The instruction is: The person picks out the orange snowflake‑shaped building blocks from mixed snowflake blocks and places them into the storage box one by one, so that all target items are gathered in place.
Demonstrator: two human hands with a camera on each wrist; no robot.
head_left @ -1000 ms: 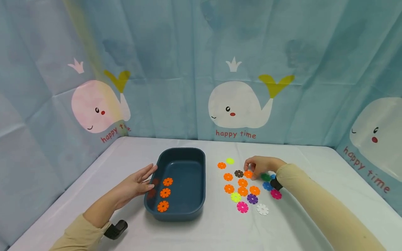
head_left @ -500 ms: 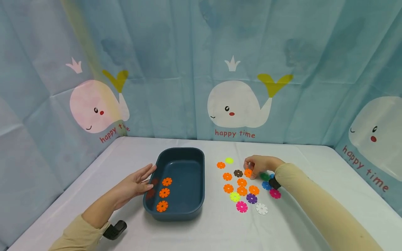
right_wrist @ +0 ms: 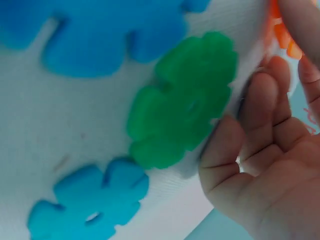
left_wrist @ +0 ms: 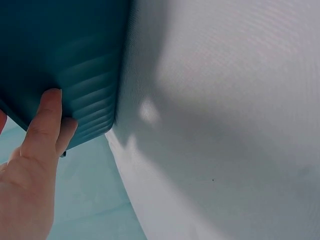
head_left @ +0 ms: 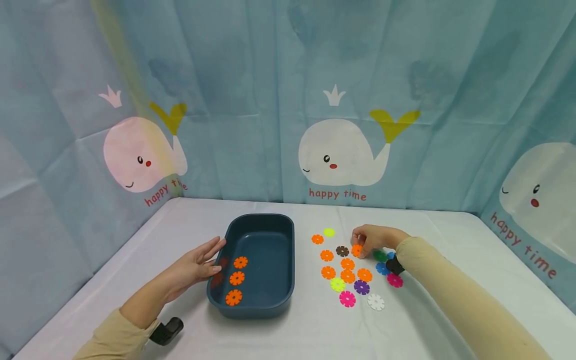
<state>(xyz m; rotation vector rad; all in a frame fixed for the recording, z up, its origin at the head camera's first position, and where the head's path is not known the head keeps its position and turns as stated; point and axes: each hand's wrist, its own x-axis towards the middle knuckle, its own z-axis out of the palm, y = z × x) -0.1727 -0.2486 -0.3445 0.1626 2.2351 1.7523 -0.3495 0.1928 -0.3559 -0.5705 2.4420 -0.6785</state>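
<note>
Right grip (head_left: pixel 372 238): we are pinching an orange notched disc (head_left: pixel 357 251) just beside the brown disc (head_left: pixel 342 251).
Our left grip (head_left: pixel 190 266), fingers near-straight, is touching the blue tub (head_left: pixel 270 265); we are probably disturbing less by pinching lightly.

The right hand (right_wrist: pixel 265 155) fills the right side, palm partly in view, its lower fingers curled close to a green notched disc (right_wrist: pixel 182 102) with a small hole at its centre. One digit at the upper right edge partly covers an orange disc (right_wrist: pixel 282 35), itself cut off by the frame. A blue notched disc (right_wrist: pixel 95 50) runs out past the top left, and a light-blue notched disc (right_wrist: pixel 95 195) runs out at lower left, its corner meeting the green one's. They lie on a white tabletop (right_wrist: pixel 75 120); pale blue cloth (right_wrist: pixel 220 227) shows beyond, slightly blurred.
</note>
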